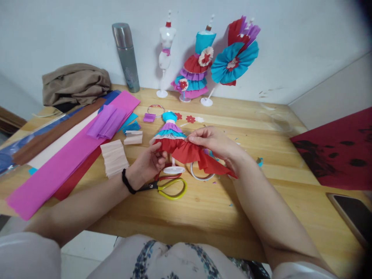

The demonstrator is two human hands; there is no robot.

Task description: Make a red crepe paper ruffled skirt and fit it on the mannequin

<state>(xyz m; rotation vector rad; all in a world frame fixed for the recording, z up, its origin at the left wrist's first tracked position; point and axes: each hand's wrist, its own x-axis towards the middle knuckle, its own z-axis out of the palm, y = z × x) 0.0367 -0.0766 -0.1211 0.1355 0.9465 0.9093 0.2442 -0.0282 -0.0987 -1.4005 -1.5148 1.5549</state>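
Note:
A small mannequin on a white stand wears a layered crepe paper dress [169,127] in blue, purple and white. Along its lower edge runs a gathered red paper strip [186,151], whose free end hangs out to the right. My right hand [207,141] pinches the top edge of this strip beside the dress. At the left side of the skirt is my left hand [151,161], fingers curled, with the fingertips at the red strip. Below the stand lie scissors [171,188] with yellow handles, partly behind my left wrist.
Long paper sheets [72,151] lie at the left by a brown cloth [75,83]. A grey bottle [126,58], a bare mannequin [166,46] and two decorated ones [197,73] stand along the wall. A tape roll [202,178] sits behind the strip; a phone [353,215] lies right.

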